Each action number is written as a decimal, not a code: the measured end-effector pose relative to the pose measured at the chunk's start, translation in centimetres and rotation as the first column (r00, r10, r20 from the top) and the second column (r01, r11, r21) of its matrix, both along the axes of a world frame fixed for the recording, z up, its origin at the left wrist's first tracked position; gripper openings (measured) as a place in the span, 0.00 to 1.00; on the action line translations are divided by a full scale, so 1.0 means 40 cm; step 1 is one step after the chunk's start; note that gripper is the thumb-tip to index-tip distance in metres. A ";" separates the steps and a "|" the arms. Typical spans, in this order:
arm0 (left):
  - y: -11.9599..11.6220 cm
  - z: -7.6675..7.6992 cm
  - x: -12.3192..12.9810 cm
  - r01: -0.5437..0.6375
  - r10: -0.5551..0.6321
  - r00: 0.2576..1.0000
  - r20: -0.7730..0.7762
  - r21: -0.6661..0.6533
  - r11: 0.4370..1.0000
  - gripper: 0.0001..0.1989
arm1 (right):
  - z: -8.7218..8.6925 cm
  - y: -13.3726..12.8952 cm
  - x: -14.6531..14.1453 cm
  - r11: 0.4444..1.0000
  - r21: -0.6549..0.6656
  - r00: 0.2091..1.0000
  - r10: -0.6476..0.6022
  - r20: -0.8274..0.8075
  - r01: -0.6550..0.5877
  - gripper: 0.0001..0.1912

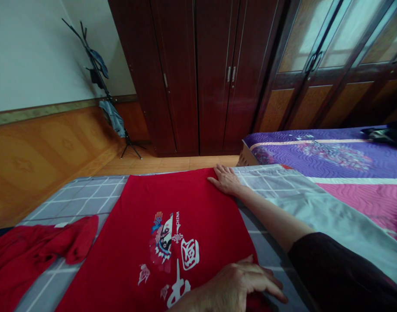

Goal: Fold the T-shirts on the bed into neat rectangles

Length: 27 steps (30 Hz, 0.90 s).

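Note:
A red T-shirt (214,216) is spread on a grey checked bed sheet (104,190), with white characters, the word CHINA and a colourful mask-like print on its front. My right hand (226,178) lies flat, fingers spread, at the shirt's far right corner. Close to me, my left hand (232,284) reaches across the near right part of the shirt. Its fingers are stretched out and a little bent over the right edge, and red cloth shows beneath them. The thumb and palm of this hand are hidden. Left of the shirt lies another crumpled red garment (49,242).
Dark red wardrobes (214,86) stand beyond the bed. A coat rack (101,78) with hats and a grey-blue cloth is at the far left. To the right is a purple and pink quilted bed cover (331,151), with a pale green cloth (331,216) beside it.

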<state>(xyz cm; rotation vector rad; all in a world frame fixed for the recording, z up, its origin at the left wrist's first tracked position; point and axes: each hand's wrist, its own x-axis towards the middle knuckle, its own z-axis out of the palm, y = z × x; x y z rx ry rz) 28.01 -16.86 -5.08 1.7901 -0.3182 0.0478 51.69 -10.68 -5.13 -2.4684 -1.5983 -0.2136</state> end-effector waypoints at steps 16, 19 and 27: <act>-0.001 0.001 -0.006 -0.479 0.383 0.853 0.355 0.241 0.844 0.13 | 0.005 0.001 -0.051 0.997 0.014 0.997 0.078 -0.009 -0.078 0.39; -0.003 0.005 -0.008 -0.492 0.417 0.858 0.299 0.245 0.836 0.14 | 0.010 -0.001 -0.072 0.987 -0.004 0.986 0.163 -0.016 -0.163 0.40; 0.006 -0.005 0.001 -0.479 0.422 0.872 0.247 0.260 0.838 0.16 | -0.007 0.003 -0.034 0.996 -0.033 0.995 0.087 -0.046 -0.089 0.38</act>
